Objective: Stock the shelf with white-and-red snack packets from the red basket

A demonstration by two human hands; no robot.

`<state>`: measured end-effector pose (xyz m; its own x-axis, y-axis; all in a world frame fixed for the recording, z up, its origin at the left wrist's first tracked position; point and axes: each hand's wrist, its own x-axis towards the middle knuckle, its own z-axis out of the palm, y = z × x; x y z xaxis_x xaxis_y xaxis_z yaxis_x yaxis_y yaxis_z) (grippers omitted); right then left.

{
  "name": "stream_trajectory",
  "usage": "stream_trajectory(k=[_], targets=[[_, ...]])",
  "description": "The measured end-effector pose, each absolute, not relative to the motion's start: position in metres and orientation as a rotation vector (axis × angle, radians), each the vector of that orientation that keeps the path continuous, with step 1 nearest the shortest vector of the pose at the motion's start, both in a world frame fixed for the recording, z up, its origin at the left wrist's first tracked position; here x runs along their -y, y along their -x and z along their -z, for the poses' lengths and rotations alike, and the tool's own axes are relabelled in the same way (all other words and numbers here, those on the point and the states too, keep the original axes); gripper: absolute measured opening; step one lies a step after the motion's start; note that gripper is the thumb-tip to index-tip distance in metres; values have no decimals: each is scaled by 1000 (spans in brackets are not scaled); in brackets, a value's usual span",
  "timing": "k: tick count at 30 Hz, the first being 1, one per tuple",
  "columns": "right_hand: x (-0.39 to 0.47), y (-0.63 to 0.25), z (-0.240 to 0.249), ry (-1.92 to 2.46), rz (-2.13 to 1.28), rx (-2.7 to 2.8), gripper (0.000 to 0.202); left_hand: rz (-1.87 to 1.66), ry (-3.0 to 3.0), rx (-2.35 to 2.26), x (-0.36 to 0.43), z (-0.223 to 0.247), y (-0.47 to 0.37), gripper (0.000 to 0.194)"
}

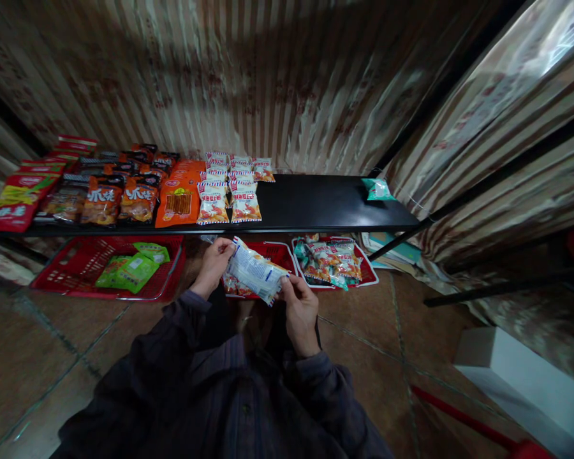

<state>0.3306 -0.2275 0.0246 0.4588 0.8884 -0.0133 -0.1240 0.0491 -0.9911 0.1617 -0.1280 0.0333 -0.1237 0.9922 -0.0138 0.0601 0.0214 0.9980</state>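
Observation:
Between my two hands is a snack packet point(257, 269), its pale printed back facing up and tilted down to the right. My left hand point(215, 262) pinches its upper left end; my right hand point(300, 311) grips the lower right end. Below the packet stands a red basket point(280, 255) with some packets in it, partly hidden by the packet and my hands. Beyond, on the black shelf point(316, 204), similar white and orange snack packets point(245, 203) stand in short rows.
Left along the shelf are orange bags point(178, 203), dark-and-orange bags point(101, 199) and red bags point(16, 197). A teal packet point(377, 189) lies at its right end. Baskets with green bags point(131, 271) and mixed packets point(332, 260) flank the middle basket. A white box point(521, 382) sits right.

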Motion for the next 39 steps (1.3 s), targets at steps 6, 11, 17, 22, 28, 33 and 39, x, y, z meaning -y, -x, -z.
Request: stream_trajectory(k=[6, 11, 17, 22, 28, 33, 39], targets=[[227, -338, -11, 1338, -771, 900, 31, -1074, -1264, -1328, 129, -34, -154, 15], [231, -342, -5, 1471, -504, 1316, 37, -970, -1205, -1303, 127, -45, -149, 13], [237, -348, -6, 1419, -91, 1786, 56, -885, -1159, -1355, 123, -58, -147, 7], [238, -351, -9, 1302, -12, 1970, 66, -788, -1167, -1397, 116, -54, -146, 5], [237, -354, 0, 1107, -94, 1993, 57, -687, -1033, -1305, 113, -49, -146, 6], [239, -351, 3, 1178, -266, 1777, 47, -727, -938, -1090, 115, -46, -143, 15], [238, -339, 7, 1383, -673, 1126, 28, -737, -951, -1105, 117, -40, -140, 27]])
